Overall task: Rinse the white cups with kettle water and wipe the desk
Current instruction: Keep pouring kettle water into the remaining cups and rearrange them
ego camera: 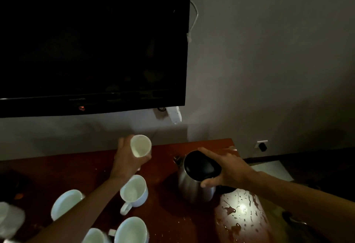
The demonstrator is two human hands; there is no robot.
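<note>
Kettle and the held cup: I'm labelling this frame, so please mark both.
kettle (194, 187), head view, on its steel body below the black lid.
held cup (140, 145), head view, on its white inner wall.

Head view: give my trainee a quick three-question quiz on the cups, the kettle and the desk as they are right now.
1. True or false: the left hand holds a white cup above the desk.
2. What does the right hand grip?
A. the steel kettle
B. a cloth
C. a saucer
3. Fill in: water drops lie on the desk's ____ side, near the kettle.

Key: 1 true; 2 A; 3 right.
</note>
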